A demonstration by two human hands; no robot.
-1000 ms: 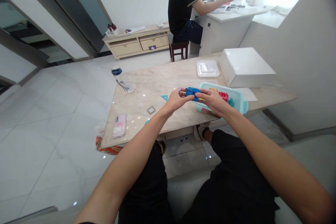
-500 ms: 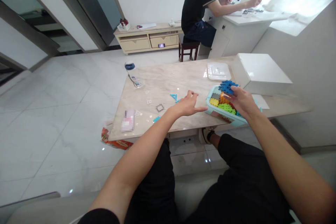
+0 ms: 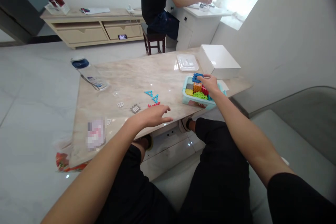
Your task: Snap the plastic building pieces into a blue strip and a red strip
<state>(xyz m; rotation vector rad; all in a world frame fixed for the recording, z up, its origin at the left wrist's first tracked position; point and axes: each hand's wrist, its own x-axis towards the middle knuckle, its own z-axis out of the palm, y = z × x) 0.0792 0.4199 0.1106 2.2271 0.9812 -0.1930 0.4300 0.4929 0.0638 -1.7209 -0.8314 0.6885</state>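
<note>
My right hand [image 3: 210, 83] reaches into a light teal box [image 3: 195, 102] at the table's near right, fingers on a blue toothed block [image 3: 196, 76] among orange, yellow, green and red blocks. Whether the fingers grip the blue block or only rest on it is unclear. My left hand [image 3: 152, 114] hovers flat and open over the table's front edge, holding nothing, close to a small red piece [image 3: 154, 104] and two blue triangle pieces [image 3: 152, 95].
On the marble table [image 3: 126, 80] lie a bottle on its side [image 3: 89, 72], a clear lid [image 3: 187, 62], a white box [image 3: 219, 61] and small grey tiles [image 3: 135, 109]. Another person sits at a white desk beyond. A sofa is at my right.
The blue block went from both hands into the teal box with my right hand. My left hand let go and dropped toward the table's front edge. The view swung right.
</note>
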